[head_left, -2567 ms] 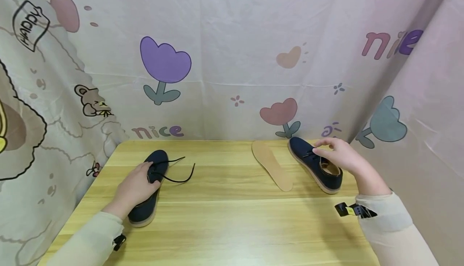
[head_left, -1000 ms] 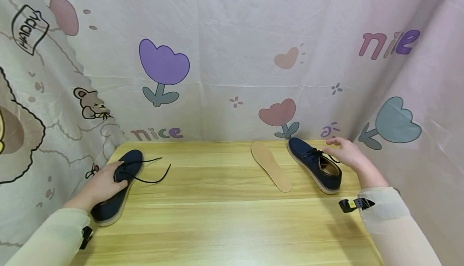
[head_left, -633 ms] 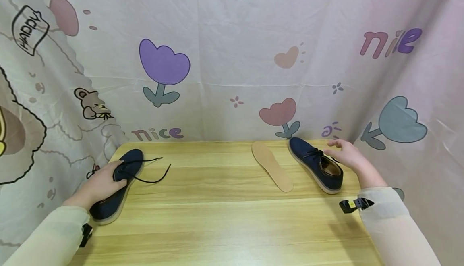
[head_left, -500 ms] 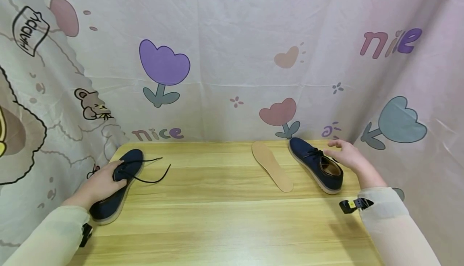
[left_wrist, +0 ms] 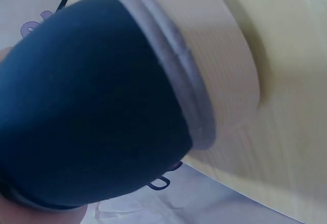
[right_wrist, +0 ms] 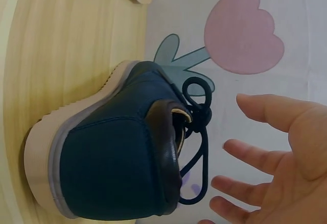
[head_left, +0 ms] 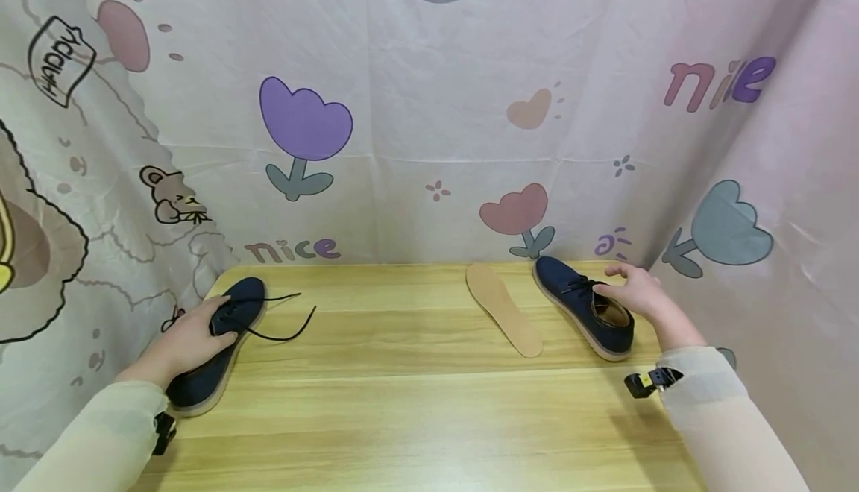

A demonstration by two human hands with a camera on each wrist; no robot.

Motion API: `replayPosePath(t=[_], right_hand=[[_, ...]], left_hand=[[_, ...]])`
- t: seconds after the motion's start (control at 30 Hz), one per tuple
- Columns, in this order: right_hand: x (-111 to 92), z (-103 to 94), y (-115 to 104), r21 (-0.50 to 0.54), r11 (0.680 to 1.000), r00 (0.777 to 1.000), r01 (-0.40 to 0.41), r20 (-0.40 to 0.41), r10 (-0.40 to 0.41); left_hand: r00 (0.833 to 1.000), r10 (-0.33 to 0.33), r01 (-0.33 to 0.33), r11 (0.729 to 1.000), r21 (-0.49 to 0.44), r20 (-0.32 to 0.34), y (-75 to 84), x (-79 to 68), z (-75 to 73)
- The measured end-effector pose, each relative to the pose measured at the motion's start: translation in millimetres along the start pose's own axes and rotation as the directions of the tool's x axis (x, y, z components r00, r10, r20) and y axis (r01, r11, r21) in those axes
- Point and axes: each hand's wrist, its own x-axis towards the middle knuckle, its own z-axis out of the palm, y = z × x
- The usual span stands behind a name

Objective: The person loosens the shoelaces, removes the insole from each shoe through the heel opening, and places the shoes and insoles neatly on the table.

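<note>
Over the laced middle of a navy lace-up shoe (head_left: 247,291), my left hand (head_left: 191,339) grips it on the left of the table. Its black laces hang untied to the right. In the left wrist view, the shoe's dark heel (left_wrist: 97,96) and pale sole fill the picture; most of the hand is hidden. A matching shoe (head_left: 560,276) stands at the right, its laces (right_wrist: 200,117) tied in a bow. Fingers spread, my right hand (head_left: 637,291) hovers over that shoe's opening; the right wrist view shows a gap between them.
A tan insole (head_left: 503,309) lies flat, just left of the right shoe. The wooden table (head_left: 403,417) ends at a printed cloth curtain (head_left: 416,104) at the back, with cloth along both sides.
My left hand and its shoe have shifted left since the oldest frame. My right hand has drawn back from the laces and lately moved slightly left. The insole stays put.
</note>
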Motion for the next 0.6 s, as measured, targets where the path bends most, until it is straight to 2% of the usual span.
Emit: replayPosePath(t=[0.13, 0.3, 0.6], right_hand=[[1.0, 1.3, 1.6, -0.006, 1.000, 1.000, -0.006, -0.010, 0.006], [3.7, 5.4, 5.3, -0.007, 1.000, 1.000, 0.027, -0.013, -0.027], [7.0, 12.1, 10.6, 0.017, 0.998, 0.998, 0.063, -0.020, -0.063]], left_hand=[[1.000, -0.008, 0.008, 1.000, 0.010, -0.010, 2.1, 0.3, -0.2], [0.999, -0.030, 0.030, 0.999, 0.026, -0.018, 7.4, -1.6, -3.3], [0.998, -0.014, 0.019, 0.997, 0.077, -0.056, 29.2, -1.7, -5.7]])
